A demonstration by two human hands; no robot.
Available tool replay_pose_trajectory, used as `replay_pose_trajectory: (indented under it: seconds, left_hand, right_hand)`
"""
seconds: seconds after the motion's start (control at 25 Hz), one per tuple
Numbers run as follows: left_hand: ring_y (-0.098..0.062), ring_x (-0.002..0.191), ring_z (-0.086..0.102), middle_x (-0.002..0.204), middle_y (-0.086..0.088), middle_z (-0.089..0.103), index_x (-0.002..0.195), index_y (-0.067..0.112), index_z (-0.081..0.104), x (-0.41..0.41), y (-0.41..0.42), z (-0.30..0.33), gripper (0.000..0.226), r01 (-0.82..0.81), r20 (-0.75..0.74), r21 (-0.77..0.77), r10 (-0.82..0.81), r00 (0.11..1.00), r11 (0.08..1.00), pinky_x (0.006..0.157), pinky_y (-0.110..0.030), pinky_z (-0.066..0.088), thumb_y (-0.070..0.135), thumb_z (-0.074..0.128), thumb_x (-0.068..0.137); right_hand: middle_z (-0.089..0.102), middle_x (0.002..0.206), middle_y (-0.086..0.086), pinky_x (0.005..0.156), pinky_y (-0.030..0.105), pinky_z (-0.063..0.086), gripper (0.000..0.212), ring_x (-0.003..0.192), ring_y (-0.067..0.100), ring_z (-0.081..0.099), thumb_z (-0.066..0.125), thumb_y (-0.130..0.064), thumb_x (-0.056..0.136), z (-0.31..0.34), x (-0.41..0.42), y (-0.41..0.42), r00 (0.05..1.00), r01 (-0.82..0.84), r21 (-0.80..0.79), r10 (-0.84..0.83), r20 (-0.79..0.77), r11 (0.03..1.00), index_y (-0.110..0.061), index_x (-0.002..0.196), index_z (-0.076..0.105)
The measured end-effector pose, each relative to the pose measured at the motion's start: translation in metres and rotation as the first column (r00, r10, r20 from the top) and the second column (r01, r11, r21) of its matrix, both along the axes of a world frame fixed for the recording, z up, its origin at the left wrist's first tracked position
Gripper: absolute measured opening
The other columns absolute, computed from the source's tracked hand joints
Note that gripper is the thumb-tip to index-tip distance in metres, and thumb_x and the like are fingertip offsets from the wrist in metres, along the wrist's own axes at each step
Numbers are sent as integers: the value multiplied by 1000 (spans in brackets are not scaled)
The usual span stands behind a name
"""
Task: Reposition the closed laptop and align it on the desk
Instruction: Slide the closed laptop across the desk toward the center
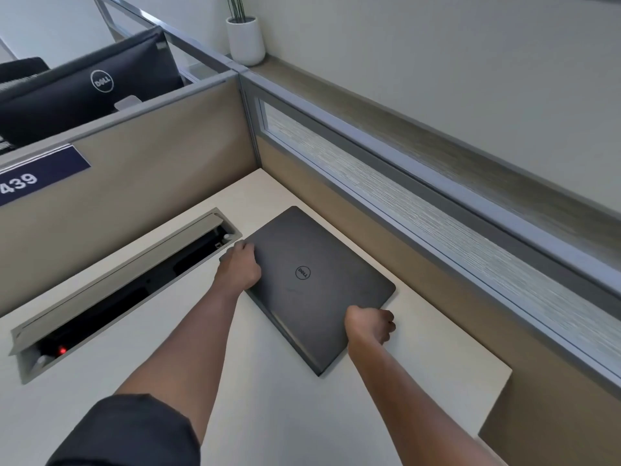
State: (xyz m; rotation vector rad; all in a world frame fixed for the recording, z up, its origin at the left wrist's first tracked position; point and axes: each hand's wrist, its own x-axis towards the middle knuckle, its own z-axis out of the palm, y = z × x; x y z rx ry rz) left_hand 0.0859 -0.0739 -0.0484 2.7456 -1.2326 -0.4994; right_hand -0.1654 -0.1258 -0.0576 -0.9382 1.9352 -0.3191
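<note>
1. Desk: white top, boxed in by tan partition panels at the far side & to the right of the laptop.
2. Laptop: dark grey, lid shut, lying flat on the desk, skewed vs the desk edges. Far corner pts toward the partition corner; near corner pts back toward the person.
3. Cable tray: long recessed slot w/ flap raised, just left of the laptop; small red light inside, at the end farthest from the laptop.
4. Monitor: black back w/ round logo, beyond the far partition, well apart from the laptop.
5. Plant pot: white, on the ledge past the laptop's far corner.
6. Left hand: fingers curled over the laptop's left edge, clamped on it.
7. Right hand: fingers curled, gripping the laptop's right-near edge.
8. Label: navy, "439" visible, on the partition far left of the laptop.
</note>
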Motion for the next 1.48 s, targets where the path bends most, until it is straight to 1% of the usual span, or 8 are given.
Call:
replay_pose_trajectory:
  seconds: [0.28, 0.56, 0.72, 0.84, 0.96, 1.12, 1.24, 1.48]
  left_hand:
    - [-43, 128, 44, 141, -24, 43, 129, -2, 44, 22, -22, -4, 50, -15, -31, 87, 18, 999, 996, 98, -51, 44, 26, 58, 90]
    - [-41, 132, 42, 143, -26, 43, 135, 1, 47, 33, -34, -9, 68, -135, -54, 94, 141, 989, 986, 101, -48, 43, 50, 57, 90]
    - [-38, 117, 56, 130, -19, 59, 123, 5, 60, 48, -40, -8, 66, -225, -187, 69, 234, 954, 972, 97, -46, 48, 56, 62, 80]
    - [-39, 125, 50, 137, -16, 54, 130, 10, 58, 46, -38, -7, 80, -304, -208, 85, 315, 926, 949, 105, -47, 39, 66, 59, 74]
    - [-36, 126, 50, 135, -12, 58, 128, 13, 60, 48, -24, -16, 89, -375, -373, 88, 379, 847, 923, 109, -49, 36, 74, 55, 63]
    - [-30, 106, 61, 107, -4, 70, 92, 21, 64, 51, 5, -36, 62, -468, -486, 61, 436, 757, 881, 101, -50, 43, 72, 57, 57]
    - [-31, 102, 62, 103, -5, 69, 86, 18, 61, 18, 36, -7, 44, -534, -562, -3, 440, 700, 845, 99, -47, 47, 58, 65, 70]
    - [-25, 92, 61, 104, -9, 66, 86, 15, 59, -8, 115, 12, 26, -667, -686, -51, 459, 564, 743, 82, -36, 46, 39, 69, 85]
  right_hand:
    - [44, 132, 26, 91, 41, 45, 51, 119, 44, 48, 59, -8, 82, -6, 5, -6, 997, 57, 6, -57, -54, 998, 8, 127, 39]
    - [50, 129, 25, 91, 44, 49, 46, 115, 43, 54, 61, -13, 82, -13, 1, -18, 982, 187, 36, -187, 15, 982, 5, 122, 46]
    - [59, 117, 20, 88, 45, 55, 48, 101, 41, 62, 59, -22, 67, -18, -2, -21, 962, 237, 84, -246, 120, 968, 1, 110, 54]
    - [60, 115, 17, 90, 45, 55, 57, 99, 38, 63, 52, -28, 55, -25, -2, -24, 944, 272, 113, -287, 163, 956, -2, 107, 54]
    - [59, 118, 16, 92, 46, 54, 57, 104, 39, 61, 50, -27, 60, -24, -3, -24, 927, 289, 131, -311, 211, 948, -3, 112, 53]
    - [64, 111, 12, 72, 36, 51, 51, 85, 32, 60, 48, -25, 67, -19, -13, -23, 887, 304, 131, -331, 321, 944, -4, 113, 57]
    - [56, 92, 10, 57, 28, 40, 23, 63, 23, 48, 48, -16, 80, -4, -23, -26, 911, 213, 95, -233, 342, 972, -6, 99, 55]
    - [59, 86, 8, 75, 37, 40, 12, 73, 24, 52, 48, -13, 91, 18, -26, -10, 929, -45, 60, 20, 369, 997, -4, 90, 55]
